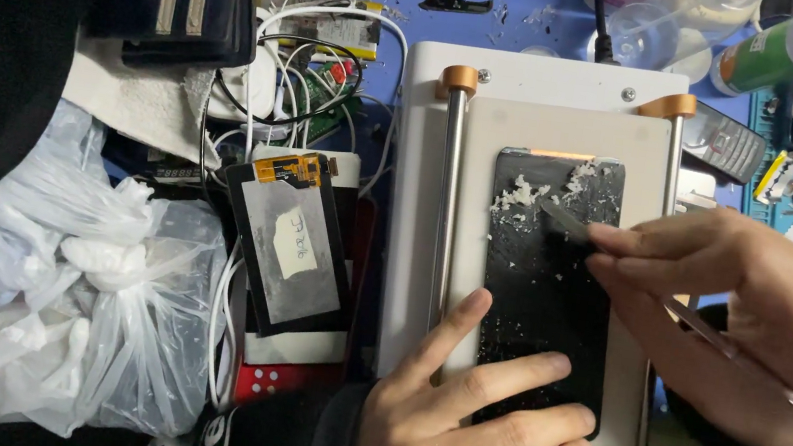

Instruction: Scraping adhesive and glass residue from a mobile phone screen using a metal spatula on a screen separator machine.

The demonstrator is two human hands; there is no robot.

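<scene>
Lying flat on the white heating plate (pixel 648 143), between two metal rails: a black phone screen (pixel 541 281), glossy, speckled with white glue crumbs, thickest at the far end. Pressing down on its near end, fingers spread wide: left hand (pixel 474 414). Pinching a thin metal scraper (pixel 568 224) between fingertips, blade touching the far part of the glass: right hand (pixel 758 318). Sitting to the left, apart: a second screen panel (pixel 293 241) and a clear plastic bag (pixel 73 314).
</scene>
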